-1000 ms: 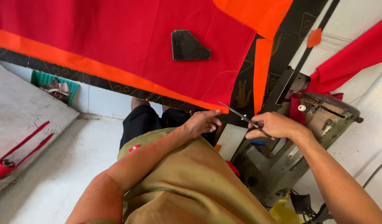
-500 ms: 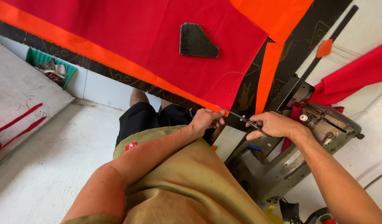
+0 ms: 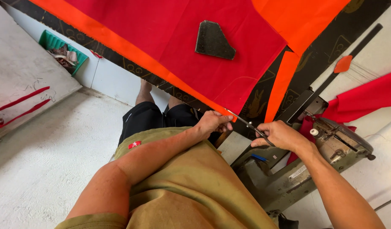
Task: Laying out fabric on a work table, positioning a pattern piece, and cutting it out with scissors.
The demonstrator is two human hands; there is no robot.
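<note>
Across the far worktable, the large red cloth with orange border (image 3: 191,46) hangs off the near edge, its corner pinched by the left hand (image 3: 212,122); the right hand (image 3: 280,135), clamped on slim metal scissors (image 3: 246,123), could nick those close fingers if the cloth slips

A dark template (image 3: 214,41), a green basket (image 3: 59,50) and a sewing machine (image 3: 331,146) sit around

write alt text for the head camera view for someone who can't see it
Seen from above, a person's right hand works scissors at the corner of a red and orange cloth that the left hand pinches. A dark flat piece lies on the cloth; a sewing machine stands at right.
</note>
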